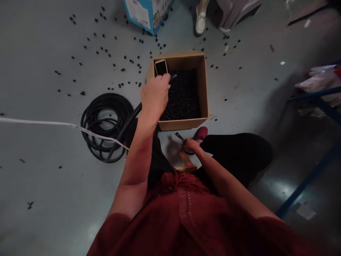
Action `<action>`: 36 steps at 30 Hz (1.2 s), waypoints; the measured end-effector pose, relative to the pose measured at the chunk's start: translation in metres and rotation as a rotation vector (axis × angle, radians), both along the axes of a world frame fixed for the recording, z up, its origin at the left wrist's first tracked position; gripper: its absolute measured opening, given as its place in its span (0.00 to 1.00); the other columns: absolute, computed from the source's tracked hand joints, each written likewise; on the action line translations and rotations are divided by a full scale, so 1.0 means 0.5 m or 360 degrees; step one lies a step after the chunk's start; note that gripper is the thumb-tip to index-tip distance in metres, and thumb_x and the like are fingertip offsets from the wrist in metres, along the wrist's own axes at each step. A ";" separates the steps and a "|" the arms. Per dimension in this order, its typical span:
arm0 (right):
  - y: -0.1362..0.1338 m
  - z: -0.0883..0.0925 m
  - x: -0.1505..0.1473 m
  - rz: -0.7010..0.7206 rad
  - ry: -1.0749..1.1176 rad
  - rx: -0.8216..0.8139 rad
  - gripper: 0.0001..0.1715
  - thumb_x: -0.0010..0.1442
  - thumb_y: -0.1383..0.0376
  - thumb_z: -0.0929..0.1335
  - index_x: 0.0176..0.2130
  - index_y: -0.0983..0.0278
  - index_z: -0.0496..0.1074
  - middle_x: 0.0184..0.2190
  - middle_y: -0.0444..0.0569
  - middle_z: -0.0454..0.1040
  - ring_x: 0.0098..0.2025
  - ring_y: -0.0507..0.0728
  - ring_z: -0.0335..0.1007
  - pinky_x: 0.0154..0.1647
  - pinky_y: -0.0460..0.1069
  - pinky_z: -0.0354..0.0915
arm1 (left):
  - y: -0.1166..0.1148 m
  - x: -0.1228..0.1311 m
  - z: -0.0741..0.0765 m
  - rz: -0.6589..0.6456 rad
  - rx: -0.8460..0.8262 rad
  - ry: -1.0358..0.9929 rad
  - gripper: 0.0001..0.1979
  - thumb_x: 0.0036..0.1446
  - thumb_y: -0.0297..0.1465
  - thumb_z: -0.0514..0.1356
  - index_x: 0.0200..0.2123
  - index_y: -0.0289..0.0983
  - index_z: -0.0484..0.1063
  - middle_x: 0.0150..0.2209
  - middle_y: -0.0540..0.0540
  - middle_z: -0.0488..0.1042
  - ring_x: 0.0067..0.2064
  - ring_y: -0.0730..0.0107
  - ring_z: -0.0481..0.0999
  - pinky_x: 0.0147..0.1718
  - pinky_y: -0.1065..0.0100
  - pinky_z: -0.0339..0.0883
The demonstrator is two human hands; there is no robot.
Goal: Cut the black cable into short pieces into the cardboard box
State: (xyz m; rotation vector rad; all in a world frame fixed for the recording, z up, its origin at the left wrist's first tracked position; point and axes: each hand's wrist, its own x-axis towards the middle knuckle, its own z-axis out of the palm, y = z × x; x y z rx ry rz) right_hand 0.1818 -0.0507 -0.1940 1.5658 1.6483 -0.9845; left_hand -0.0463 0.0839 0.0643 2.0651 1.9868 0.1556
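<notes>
My left hand [156, 93] is closed round the end part of a black hose [135, 113], over the left side of an open cardboard box [181, 124]. The hose's tip pokes out past my fingers above many small black pieces [185, 96] inside the box. A phone with a dark screen [161, 67] stands in the box's back left corner. Between my knees, my right hand [192, 145] grips a dark hand tool [181, 137], which looks like scissors or cutters, its tip pointing toward the box. From my left hand the hose runs back to a coil [106, 124] on the floor.
Small black pieces lie scattered on the floor. A white cord [53, 123] crosses the coil. Behind the box are a blue carton [140, 14], another person's shoe [200, 23] and a plastic stool [231, 14]. A blue metal frame [314, 174] stands at the right.
</notes>
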 end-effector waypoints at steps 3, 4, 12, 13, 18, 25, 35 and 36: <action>0.025 -0.022 -0.005 0.0026 -0.0061 -0.0031 0.33 0.59 0.50 0.63 0.55 0.70 0.65 0.50 0.67 0.72 0.51 0.69 0.71 0.48 0.57 0.65 | 0.077 0.016 -0.005 -0.0054 -0.0021 -0.0047 0.17 0.65 0.32 0.43 0.51 0.42 0.66 0.48 0.45 0.71 0.55 0.54 0.68 0.51 0.55 0.62; 0.033 -0.030 -0.006 0.0034 -0.0086 -0.0042 0.34 0.59 0.50 0.63 0.56 0.70 0.65 0.50 0.68 0.71 0.51 0.69 0.71 0.48 0.57 0.65 | 0.095 0.019 -0.014 -0.0090 -0.0025 -0.0094 0.18 0.64 0.33 0.43 0.51 0.45 0.66 0.49 0.45 0.71 0.54 0.53 0.68 0.50 0.54 0.62; 0.077 -0.097 -0.008 0.0150 -0.0178 -0.0161 0.32 0.60 0.52 0.62 0.55 0.72 0.66 0.49 0.69 0.72 0.52 0.69 0.70 0.49 0.57 0.65 | 0.135 0.016 -0.109 -0.0178 -0.0219 -0.0153 0.19 0.65 0.31 0.41 0.51 0.44 0.66 0.49 0.43 0.73 0.50 0.56 0.70 0.45 0.58 0.61; 0.080 -0.104 -0.010 0.0165 -0.0182 -0.0171 0.32 0.61 0.52 0.62 0.55 0.73 0.66 0.49 0.69 0.72 0.52 0.69 0.70 0.49 0.57 0.65 | 0.138 0.016 -0.112 -0.0196 -0.0213 -0.0110 0.19 0.65 0.30 0.40 0.50 0.44 0.67 0.49 0.43 0.73 0.50 0.56 0.71 0.44 0.59 0.61; 0.098 -0.128 -0.020 0.0233 -0.0190 -0.0195 0.32 0.61 0.52 0.62 0.56 0.71 0.66 0.50 0.68 0.71 0.52 0.68 0.71 0.49 0.56 0.66 | 0.168 0.023 -0.111 -0.0285 -0.0089 0.0041 0.16 0.65 0.25 0.43 0.48 0.38 0.68 0.45 0.42 0.75 0.46 0.58 0.74 0.38 0.62 0.65; 0.114 -0.138 -0.020 0.0306 -0.0205 -0.0154 0.29 0.63 0.56 0.60 0.56 0.72 0.65 0.51 0.70 0.70 0.52 0.67 0.70 0.50 0.56 0.65 | 0.190 0.037 -0.108 -0.0351 -0.0124 0.0005 0.16 0.64 0.24 0.45 0.50 0.38 0.67 0.46 0.42 0.75 0.45 0.58 0.74 0.38 0.63 0.66; 0.104 -0.146 -0.022 0.0357 -0.0214 -0.0169 0.27 0.63 0.59 0.61 0.56 0.71 0.66 0.50 0.68 0.71 0.52 0.66 0.71 0.49 0.56 0.66 | 0.192 0.034 -0.103 -0.0351 -0.0162 -0.0061 0.16 0.63 0.22 0.45 0.50 0.35 0.68 0.46 0.40 0.75 0.47 0.54 0.75 0.41 0.60 0.67; 0.103 -0.146 -0.023 0.0360 -0.0213 -0.0171 0.27 0.63 0.59 0.60 0.56 0.71 0.66 0.50 0.68 0.71 0.51 0.66 0.71 0.48 0.56 0.66 | 0.193 0.034 -0.102 -0.0362 -0.0156 -0.0056 0.16 0.63 0.22 0.46 0.49 0.34 0.68 0.45 0.39 0.75 0.46 0.53 0.75 0.40 0.59 0.68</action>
